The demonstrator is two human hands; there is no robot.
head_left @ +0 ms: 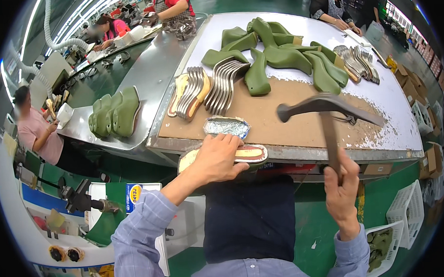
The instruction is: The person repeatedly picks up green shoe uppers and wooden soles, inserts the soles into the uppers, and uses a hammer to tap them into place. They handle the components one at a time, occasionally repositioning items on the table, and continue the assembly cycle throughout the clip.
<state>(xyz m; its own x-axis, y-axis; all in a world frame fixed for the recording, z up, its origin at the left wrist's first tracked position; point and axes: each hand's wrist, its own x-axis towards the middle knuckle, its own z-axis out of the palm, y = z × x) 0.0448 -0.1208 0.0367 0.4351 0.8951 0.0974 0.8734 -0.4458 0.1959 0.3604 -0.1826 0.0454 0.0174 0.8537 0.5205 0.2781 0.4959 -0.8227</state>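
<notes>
My left hand (214,159) is closed over a shoe last with an insole (253,153) on top, cream with a reddish-brown border. It lies sole up at the table's near edge; its underside is mostly hidden. A hammer (326,115) with a dark curved head is gripped by its handle in my right hand (343,191), raised to the right of the last. Just beyond my left fingers sits a small foil-lined tray (227,127) holding silvery bits too small to make out. Rows of curved insoles (225,88) stand on edge behind it.
Green shoe lasts (283,56) are heaped on the worktable (301,127). More lasts (123,113) stand on the metal bench at left. White crates (404,212) are at lower right, a white machine (43,245) at lower left. Several people work around the tables.
</notes>
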